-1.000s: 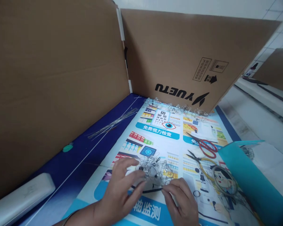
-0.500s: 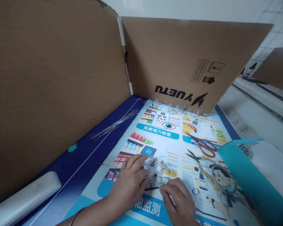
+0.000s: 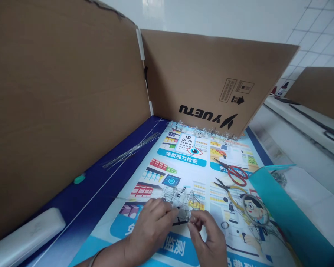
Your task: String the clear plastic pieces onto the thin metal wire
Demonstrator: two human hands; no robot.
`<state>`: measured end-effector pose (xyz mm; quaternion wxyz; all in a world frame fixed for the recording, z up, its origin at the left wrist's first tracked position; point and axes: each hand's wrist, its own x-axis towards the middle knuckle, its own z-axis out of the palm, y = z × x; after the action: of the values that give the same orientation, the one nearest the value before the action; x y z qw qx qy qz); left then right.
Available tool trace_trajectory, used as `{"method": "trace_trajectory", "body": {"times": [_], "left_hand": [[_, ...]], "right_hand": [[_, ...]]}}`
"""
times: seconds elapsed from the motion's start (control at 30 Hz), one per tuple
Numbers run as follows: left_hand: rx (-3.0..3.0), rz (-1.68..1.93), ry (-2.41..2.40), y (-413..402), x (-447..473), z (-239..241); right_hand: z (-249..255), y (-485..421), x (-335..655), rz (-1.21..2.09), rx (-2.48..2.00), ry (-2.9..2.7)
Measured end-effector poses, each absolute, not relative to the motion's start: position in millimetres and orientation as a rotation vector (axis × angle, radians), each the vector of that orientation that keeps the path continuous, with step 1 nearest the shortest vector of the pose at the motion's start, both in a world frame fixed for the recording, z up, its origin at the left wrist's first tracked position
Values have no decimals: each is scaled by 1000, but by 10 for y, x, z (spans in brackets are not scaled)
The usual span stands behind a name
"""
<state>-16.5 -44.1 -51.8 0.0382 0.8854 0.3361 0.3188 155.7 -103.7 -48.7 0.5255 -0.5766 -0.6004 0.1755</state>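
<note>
A tangled cluster of thin wire with small clear beads lies on the printed poster mat. My left hand pinches the cluster's near left side with curled fingers. My right hand pinches its near right side, fingertips pressed together on the wire. A short dark piece shows between the two hands.
Red-handled scissors and yellow-handled pliers lie to the right, beside a teal bag. A bundle of straight wires rests on the blue table edge. Cardboard walls stand left and behind. A white case lies at lower left.
Both hands have drawn closer together on the wire cluster, and the view has tilted up slightly. The cluster looks more compact between the fingers.
</note>
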Motion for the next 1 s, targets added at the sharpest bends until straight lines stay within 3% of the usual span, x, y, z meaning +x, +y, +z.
{"method": "trace_trajectory", "body": {"times": [0.4, 1.0], "left_hand": [[2775, 1032, 1012, -453, -98, -583], [2599, 909, 1054, -454, -65, -622]], "right_hand": [[-489, -1022, 1652, 32, -1214, -1790], [-523, -1024, 1740, 362, -1453, -1773]]}}
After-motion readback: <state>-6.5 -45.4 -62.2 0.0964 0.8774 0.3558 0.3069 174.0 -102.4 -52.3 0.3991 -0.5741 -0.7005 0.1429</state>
